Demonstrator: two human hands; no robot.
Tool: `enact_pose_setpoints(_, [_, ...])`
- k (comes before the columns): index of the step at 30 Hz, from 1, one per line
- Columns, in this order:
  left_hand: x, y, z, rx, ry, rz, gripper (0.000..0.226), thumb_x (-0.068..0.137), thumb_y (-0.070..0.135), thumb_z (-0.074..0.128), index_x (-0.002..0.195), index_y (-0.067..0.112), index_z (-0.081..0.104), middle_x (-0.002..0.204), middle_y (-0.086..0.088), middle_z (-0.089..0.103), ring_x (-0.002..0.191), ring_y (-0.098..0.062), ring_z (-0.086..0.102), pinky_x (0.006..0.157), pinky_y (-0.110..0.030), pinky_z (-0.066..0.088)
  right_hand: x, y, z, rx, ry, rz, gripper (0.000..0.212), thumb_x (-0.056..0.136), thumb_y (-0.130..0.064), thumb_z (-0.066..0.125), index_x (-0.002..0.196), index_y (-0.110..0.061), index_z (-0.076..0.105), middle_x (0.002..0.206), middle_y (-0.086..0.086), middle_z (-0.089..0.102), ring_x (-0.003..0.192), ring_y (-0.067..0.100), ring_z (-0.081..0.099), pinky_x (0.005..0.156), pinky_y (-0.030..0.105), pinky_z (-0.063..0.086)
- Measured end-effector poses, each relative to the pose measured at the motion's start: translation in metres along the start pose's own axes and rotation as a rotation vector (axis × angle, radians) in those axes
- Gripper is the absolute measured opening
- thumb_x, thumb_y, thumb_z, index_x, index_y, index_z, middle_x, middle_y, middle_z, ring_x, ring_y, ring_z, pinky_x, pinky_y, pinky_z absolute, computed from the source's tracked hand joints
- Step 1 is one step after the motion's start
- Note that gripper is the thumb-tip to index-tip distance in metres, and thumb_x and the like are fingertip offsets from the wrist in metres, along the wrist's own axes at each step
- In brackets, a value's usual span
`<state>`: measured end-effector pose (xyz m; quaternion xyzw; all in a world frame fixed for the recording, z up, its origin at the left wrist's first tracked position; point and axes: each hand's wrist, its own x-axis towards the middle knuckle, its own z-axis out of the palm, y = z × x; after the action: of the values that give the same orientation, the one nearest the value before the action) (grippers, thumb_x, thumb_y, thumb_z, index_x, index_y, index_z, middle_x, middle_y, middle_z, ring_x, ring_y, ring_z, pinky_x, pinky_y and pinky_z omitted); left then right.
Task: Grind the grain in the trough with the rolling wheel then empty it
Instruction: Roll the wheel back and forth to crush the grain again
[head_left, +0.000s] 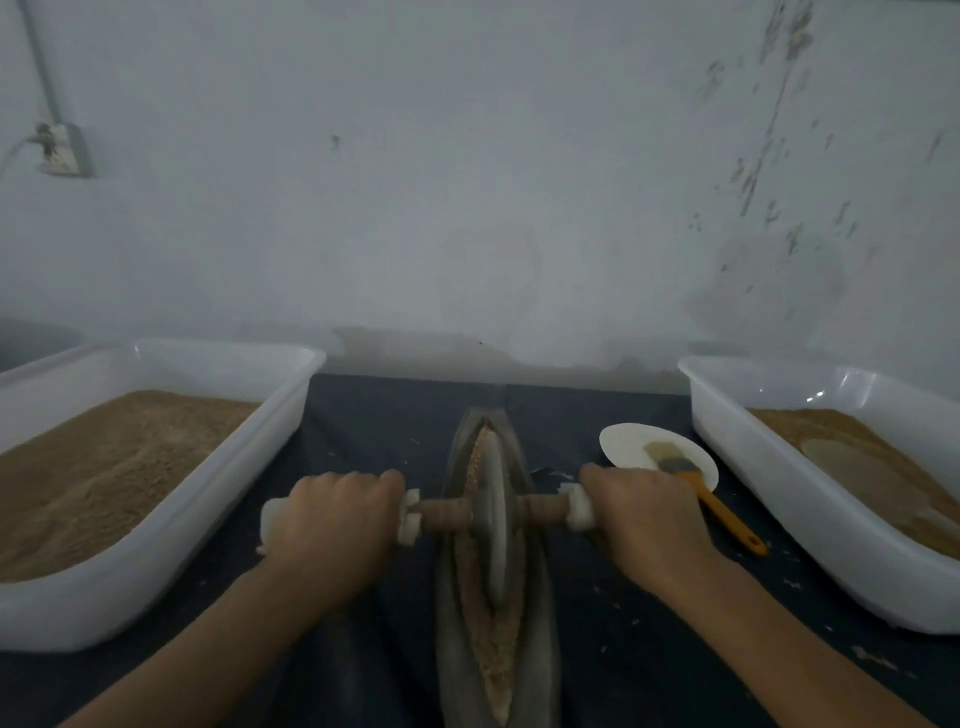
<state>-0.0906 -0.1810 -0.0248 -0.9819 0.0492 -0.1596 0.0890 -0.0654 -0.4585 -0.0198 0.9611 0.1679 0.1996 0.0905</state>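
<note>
Your left hand (340, 525) and right hand (641, 519) each clench an end of the axle, the rolling wheel (493, 525) centred between them. The trough (540, 649) of grain (498, 670) runs lengthwise down the lower centre, crossing your grip.

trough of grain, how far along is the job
Grinding is under way: the grain in the trough looks partly crushed. The left hand and right hand grip the axle ends, the wheel standing in the groove. Emptying is still left; the brush lies untouched.
</note>
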Motion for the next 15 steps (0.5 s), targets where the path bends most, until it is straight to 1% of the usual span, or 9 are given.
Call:
enact_pose_setpoints(2, [0.032,-0.005,0.016,-0.01,0.066,0.0,0.032,0.083,0.044,0.055,0.071,0.032,0.029,0.062,0.01,0.039,0.053,-0.008,0.039,0.05,-0.028,0.027,0.029,0.002,0.01,-0.011,0.03,0.061,0.021,0.083,-0.032,0.064,0.091,-0.028,0.045,0.086,-0.004,0.063,0.076,0.016,0.061,0.061,0.029,0.043])
enact_pose_setpoints(4, [0.057,-0.01,0.027,-0.064,0.086,-0.011,0.032,0.084,0.044,0.054,0.068,0.03,0.03,0.061,0.011,0.039,0.052,-0.01,0.039,0.052,-0.028,0.031,0.055,0.001,0.014,-0.071,0.067,0.082,0.022,0.079,-0.026,0.067,0.092,-0.024,0.049,0.086,-0.002,0.065,0.077,0.02,0.062,0.06,0.03,0.037])
enact_pose_setpoints(6, [0.069,-0.013,0.036,-0.124,0.094,-0.038,0.031,0.085,0.045,0.052,0.067,0.029,0.032,0.064,0.01,0.046,0.055,-0.012,0.046,0.055,-0.029,0.035,0.072,-0.001,0.013,-0.113,0.095,0.081,0.022,0.076,-0.023,0.069,0.09,-0.022,0.052,0.085,-0.001,0.065,0.077,0.022,0.062,0.062,0.032,0.031])
enact_pose_setpoints(8, [0.069,-0.013,0.043,-0.138,0.099,-0.062,0.029,0.086,0.048,0.051,0.069,0.029,0.035,0.066,0.009,0.049,0.058,-0.013,0.05,0.056,-0.029,0.038,0.078,-0.004,0.011,-0.145,0.104,0.074,0.02,0.076,-0.02,0.067,0.09,-0.022,0.053,0.084,-0.001,0.065,0.076,0.022,0.06,0.063,0.034,0.031])
enact_pose_setpoints(10, [0.06,-0.011,0.044,-0.127,0.094,-0.066,0.027,0.086,0.05,0.053,0.074,0.03,0.039,0.066,0.01,0.048,0.057,-0.011,0.05,0.055,-0.028,0.04,0.074,-0.007,0.006,-0.158,0.113,0.05,0.019,0.077,-0.019,0.066,0.091,-0.021,0.054,0.085,-0.001,0.064,0.077,0.023,0.06,0.064,0.034,0.031])
enact_pose_setpoints(12, [0.045,-0.007,0.034,-0.103,0.091,-0.054,0.025,0.086,0.049,0.054,0.077,0.031,0.039,0.067,0.011,0.048,0.056,-0.008,0.048,0.054,-0.027,0.037,0.058,-0.008,0.001,-0.127,0.096,0.036,0.019,0.078,-0.019,0.066,0.092,-0.021,0.053,0.085,0.0,0.064,0.078,0.022,0.061,0.063,0.033,0.031])
enact_pose_setpoints(13, [0.037,-0.005,0.027,-0.086,0.088,-0.041,0.025,0.086,0.047,0.055,0.078,0.031,0.038,0.068,0.011,0.048,0.056,-0.007,0.047,0.053,-0.026,0.035,0.046,-0.007,0.0,-0.096,0.075,0.031,0.019,0.08,-0.021,0.066,0.093,-0.022,0.052,0.086,0.0,0.064,0.077,0.022,0.061,0.062,0.032,0.032])
enact_pose_setpoints(15, [0.018,-0.001,0.009,-0.037,0.072,0.01,0.027,0.086,0.044,0.057,0.079,0.032,0.034,0.072,0.013,0.047,0.058,-0.004,0.044,0.055,-0.025,0.032,0.013,-0.006,-0.002,0.001,0.017,0.028,0.021,0.081,-0.031,0.066,0.092,-0.026,0.049,0.086,-0.004,0.062,0.075,0.017,0.059,0.061,0.03,0.039])
